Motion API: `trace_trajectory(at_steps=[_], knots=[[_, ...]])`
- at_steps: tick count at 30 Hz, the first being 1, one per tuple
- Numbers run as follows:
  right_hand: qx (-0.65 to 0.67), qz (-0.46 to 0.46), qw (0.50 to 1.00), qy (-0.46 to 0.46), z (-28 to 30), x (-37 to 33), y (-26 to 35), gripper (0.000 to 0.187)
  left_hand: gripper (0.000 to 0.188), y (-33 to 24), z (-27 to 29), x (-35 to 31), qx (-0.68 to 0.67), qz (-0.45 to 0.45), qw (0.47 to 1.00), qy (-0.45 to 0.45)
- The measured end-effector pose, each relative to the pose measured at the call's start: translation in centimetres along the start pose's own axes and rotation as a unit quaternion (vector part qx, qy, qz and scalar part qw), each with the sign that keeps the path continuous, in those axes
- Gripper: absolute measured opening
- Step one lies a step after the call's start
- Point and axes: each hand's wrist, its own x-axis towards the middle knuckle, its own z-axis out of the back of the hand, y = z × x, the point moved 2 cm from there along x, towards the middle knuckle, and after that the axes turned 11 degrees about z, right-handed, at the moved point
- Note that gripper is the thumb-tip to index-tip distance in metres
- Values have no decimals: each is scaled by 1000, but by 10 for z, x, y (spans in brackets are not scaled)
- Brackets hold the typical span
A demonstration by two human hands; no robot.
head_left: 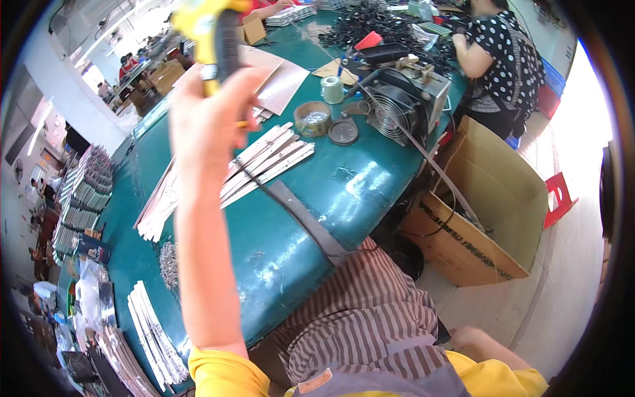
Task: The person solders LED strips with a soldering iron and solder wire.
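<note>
My left hand [221, 109] is raised high over the table, its fingers closed around a yellow and black hand tool [215, 40]. The tool is blurred and runs out of the picture at the top, so its exact kind is unclear. Below this hand lie long, thin, pale strips [264, 162] in a loose bundle. A dark cord [284, 205] runs from near the hand across the table to the front edge. My right hand [471, 341] is low at my right side, beside my striped apron [370, 311]; its fingers are not clear.
On the green table [278, 264] stand a tape roll [313, 119], a pale green mug [332, 90] and a caged fan [393, 112]. An open cardboard box [463, 238] sits at the right. Beyond it works a person in a dotted top [506, 53]. Stacked strips [86, 192] stand far left.
</note>
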Motion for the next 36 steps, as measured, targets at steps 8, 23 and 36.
trace_trajectory(at_steps=[8, 23, 36], knots=[[51, 322, 904, -277, 152, -49, 206, 22, 34, 52, -109, -42, 242, -43, 965, 87], [586, 585, 543, -140, 259, -20, 319, 65, 44, 95, -83, -70, 268, -70, 921, 275], [239, 594, 601, -478, 341, 44, 364, 69, 27, 232, 71, -13, 442, -42, 896, -3]])
